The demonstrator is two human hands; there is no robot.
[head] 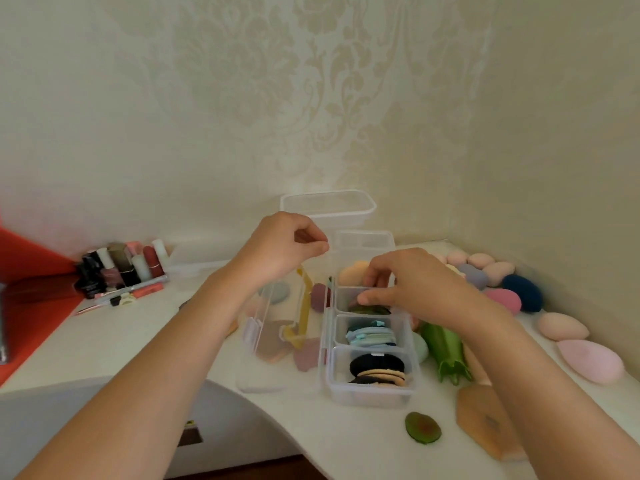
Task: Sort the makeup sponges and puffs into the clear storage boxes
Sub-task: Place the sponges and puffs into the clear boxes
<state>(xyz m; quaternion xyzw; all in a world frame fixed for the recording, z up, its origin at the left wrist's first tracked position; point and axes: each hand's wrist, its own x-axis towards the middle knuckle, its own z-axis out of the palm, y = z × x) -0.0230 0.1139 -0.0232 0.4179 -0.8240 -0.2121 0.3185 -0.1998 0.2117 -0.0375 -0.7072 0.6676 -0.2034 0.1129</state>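
Left hand is up high, thumb and forefinger pinching the top edge of the clear plastic lid, which stands tilted open beside the long clear divided storage box on the white table; the mauve and yellow shapes seen through the lid are too blurred to make out. Right hand is down in the third compartment from the near end, fingers curled over a dark green flat puff that is mostly hidden beneath them, and I can't tell whether they are gripping or just pressing. The nearer compartments hold black-and-beige round puffs and pale blue puffs, and egg-shaped sponges line the right wall, some hidden behind the hand.
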